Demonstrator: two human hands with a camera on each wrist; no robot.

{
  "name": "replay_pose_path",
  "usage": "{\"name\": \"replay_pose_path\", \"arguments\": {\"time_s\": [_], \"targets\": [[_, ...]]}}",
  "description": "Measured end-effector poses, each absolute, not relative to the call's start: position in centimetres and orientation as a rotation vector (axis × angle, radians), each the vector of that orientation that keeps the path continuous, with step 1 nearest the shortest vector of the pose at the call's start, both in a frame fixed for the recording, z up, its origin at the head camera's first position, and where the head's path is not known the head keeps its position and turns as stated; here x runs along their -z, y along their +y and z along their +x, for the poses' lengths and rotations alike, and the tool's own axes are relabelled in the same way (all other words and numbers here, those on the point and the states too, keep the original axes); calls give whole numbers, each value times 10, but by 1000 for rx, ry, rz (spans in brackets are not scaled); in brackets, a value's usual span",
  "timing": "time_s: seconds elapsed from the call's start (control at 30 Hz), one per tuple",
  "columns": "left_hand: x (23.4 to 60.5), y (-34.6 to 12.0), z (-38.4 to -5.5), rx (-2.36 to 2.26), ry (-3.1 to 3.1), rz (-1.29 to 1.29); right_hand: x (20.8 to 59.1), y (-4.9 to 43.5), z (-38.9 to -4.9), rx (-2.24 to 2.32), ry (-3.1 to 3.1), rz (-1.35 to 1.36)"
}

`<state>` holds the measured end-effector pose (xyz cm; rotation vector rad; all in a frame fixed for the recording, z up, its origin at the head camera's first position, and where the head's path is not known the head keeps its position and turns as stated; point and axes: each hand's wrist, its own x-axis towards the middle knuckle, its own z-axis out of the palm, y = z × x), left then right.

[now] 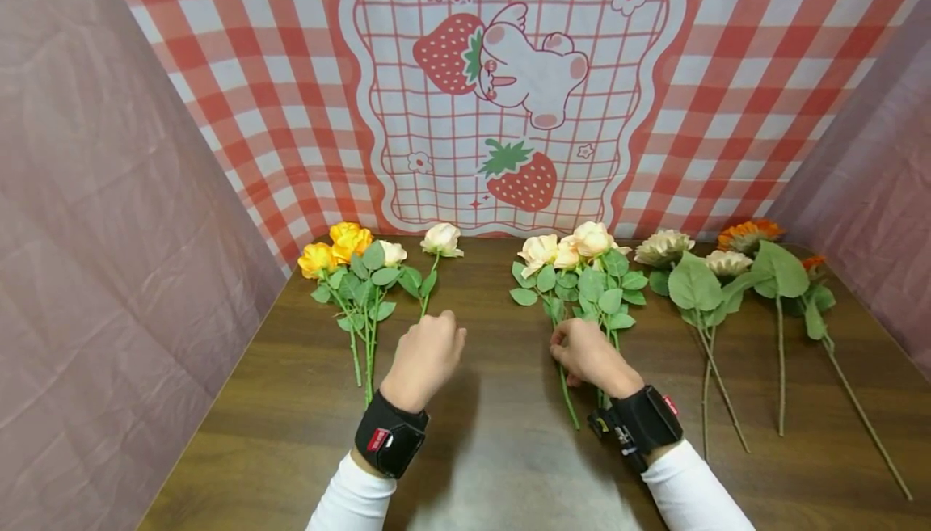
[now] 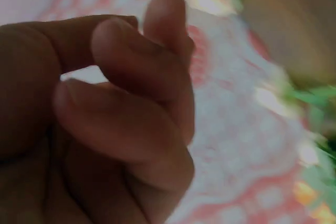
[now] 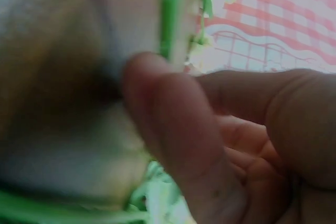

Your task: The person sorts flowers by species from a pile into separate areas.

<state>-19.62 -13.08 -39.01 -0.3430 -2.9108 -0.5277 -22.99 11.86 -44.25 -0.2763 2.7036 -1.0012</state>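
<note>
While the right hand (image 1: 592,355) pinches a thin green rose stem (image 1: 570,400), the left hand (image 1: 425,357), loosely curled, holds nothing; brown wood-grain tabletop (image 1: 502,297) spans between, to its far edge.

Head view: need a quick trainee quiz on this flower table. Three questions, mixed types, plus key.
1. True or false: the left hand is nearer the pale pinkish-white rose than the right hand is.
2. The right hand is at the stems of which flowers? A) golden-yellow roses; B) peach-coloured roses with green leaves; C) cream daisy-like flowers.
3. Fill in: the orange daisy-like flowers lie toward the ____ end of the dark-brown wood-grain table.

Key: 1 true; 2 B; 3 right.
</note>
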Motion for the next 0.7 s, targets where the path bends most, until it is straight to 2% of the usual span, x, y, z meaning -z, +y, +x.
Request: {"name": "replay_pose_path", "arguments": {"time_s": [0.2, 0.37, 0.53, 0.7], "targets": [[422, -160, -220, 430, -3062, -15, 421, 122, -223, 927, 2698, -293], [434, -170, -228, 418, -3181, 93, 406, 119, -218, 969, 2801, -374], [439, -169, -230, 488, -3192, 77, 401, 108, -214, 988, 2926, -535], [427, -159, -226, 712, -3114, -94, 400, 102, -211, 1083, 2986, -608]]}}
